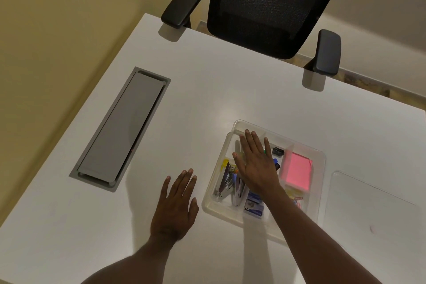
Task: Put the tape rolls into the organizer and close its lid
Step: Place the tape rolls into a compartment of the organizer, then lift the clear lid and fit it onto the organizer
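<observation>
A clear plastic organizer [319, 168] sits on the white desk, lid off. Its compartments hold staplers [227, 178], staple boxes [253, 205], a pink sticky-note pad [297, 172], a black sharpener [278, 151] and coloured clips [297, 198]. My right hand [255, 163] lies flat and open over the organizer's far-left compartments, hiding what is under it. My left hand [176, 205] rests flat and open on the desk, just left of the organizer. The clear lid [368, 205] lies flat on the desk to the right. No tape rolls are visible.
A grey cable-tray cover [122, 127] is set into the desk at the left. A black mesh office chair [272, 7] stands at the far edge, its armrests [182, 7] over the desk. The desk's left edge runs along a yellow wall.
</observation>
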Demonstrator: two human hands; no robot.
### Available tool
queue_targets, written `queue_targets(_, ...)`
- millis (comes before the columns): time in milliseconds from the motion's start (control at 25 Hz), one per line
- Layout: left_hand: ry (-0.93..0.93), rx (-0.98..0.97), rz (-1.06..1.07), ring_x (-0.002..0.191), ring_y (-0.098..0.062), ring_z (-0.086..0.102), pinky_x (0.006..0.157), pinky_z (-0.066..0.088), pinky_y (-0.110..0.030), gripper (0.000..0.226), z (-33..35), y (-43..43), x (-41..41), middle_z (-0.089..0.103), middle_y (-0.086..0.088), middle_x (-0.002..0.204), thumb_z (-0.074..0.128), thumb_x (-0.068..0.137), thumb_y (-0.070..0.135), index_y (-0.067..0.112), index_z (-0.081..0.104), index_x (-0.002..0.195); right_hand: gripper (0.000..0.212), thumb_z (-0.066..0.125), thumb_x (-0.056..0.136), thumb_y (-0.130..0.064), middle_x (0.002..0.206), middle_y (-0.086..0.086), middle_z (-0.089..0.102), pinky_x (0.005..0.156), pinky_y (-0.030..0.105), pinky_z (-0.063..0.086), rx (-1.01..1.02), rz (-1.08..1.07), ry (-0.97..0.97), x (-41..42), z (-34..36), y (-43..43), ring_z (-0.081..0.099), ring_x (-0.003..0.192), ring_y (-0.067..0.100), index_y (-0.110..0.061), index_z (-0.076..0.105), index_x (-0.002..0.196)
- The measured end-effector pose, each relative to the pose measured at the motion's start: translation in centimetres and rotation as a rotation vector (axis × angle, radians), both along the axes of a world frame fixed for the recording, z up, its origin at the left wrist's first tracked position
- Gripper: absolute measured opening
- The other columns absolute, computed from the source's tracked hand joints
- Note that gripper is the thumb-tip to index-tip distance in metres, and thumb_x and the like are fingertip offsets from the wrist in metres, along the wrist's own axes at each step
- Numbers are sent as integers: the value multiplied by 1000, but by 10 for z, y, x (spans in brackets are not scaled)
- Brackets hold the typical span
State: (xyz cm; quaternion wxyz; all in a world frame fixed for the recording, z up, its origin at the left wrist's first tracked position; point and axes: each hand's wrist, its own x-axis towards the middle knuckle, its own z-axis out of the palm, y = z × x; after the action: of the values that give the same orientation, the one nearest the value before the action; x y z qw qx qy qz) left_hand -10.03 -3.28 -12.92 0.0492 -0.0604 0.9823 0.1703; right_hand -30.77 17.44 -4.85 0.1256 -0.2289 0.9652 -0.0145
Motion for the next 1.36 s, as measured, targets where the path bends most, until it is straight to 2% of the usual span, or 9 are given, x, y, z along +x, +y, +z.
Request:
queue_targets(320,33,8,-7,167,-12,13,136,13,-52,64,1,0,0,17,5,179,34,108,46,26,25,169,70,17,105,-57,172,1,4,130,46,6,-89,-76,52,44,3,14,-5,159,14,-18,9,162)
queue_targets(600,28,37,0,166,-11,16,135,18,-53,64,15,0,-1,22,4,178,38,107,40,23,27,168,67,16,106,-55,172,-1,-2,130,43,5,-98,-152,39,109,14,47,-10,158,11,-20,4,162)
queue_targets(720,-4,36,11,166,-13,17,136,15,-53,64,32,4,0,21,3,178,33,107,39,20,28,168,67,19,104,-55,171,-4,0,130,45,6,-127,-195,-3,136,22,67,-11,157,9,-24,6,162)
queue_targets(840,-73,39,40,168,-17,10,138,6,-52,65,50,14,2,13,2,179,20,107,37,19,21,170,65,18,104,-54,171,-6,-1,130,39,-4,-133,-216,-7,165,26,80,-13,157,8,-26,7,162)
queue_targets(920,-157,36,66,168,-21,0,137,-2,-51,66,60,25,5,1,-1,180,17,108,36,18,9,171,62,26,106,-49,171,-4,5,130,39,-1,-144,-227,34,189,32,86,-4,159,13,-24,15,161)
queue_targets(1080,-341,-2,25,168,-25,-14,137,0,-54,71,79,31,7,-18,-5,179,27,114,39,17,-10,169,49,47,102,-37,153,7,48,117,44,42,-250,-220,102,245,38,99,45,143,24,-15,50,146)
queue_targets(1160,-402,-13,-31,167,-26,-14,136,3,-55,76,87,30,11,-19,-6,179,34,112,42,17,-10,169,48,44,102,-38,144,9,59,109,41,51,-245,-231,61,269,41,106,57,133,26,-12,59,139)
queue_targets(1280,-476,-8,-80,167,-28,-14,135,8,-55,83,95,29,23,-21,-7,178,43,110,42,17,-11,169,62,22,105,-47,146,9,58,108,36,51,-174,-322,-98,293,44,117,60,132,23,-13,60,139)
queue_targets(1360,-505,9,-94,167,-29,-14,135,11,-53,86,100,33,34,-22,-8,178,46,109,40,16,-11,169,60,22,106,-48,163,4,34,121,31,32,-177,-401,-183,303,38,129,37,150,18,-17,42,153)
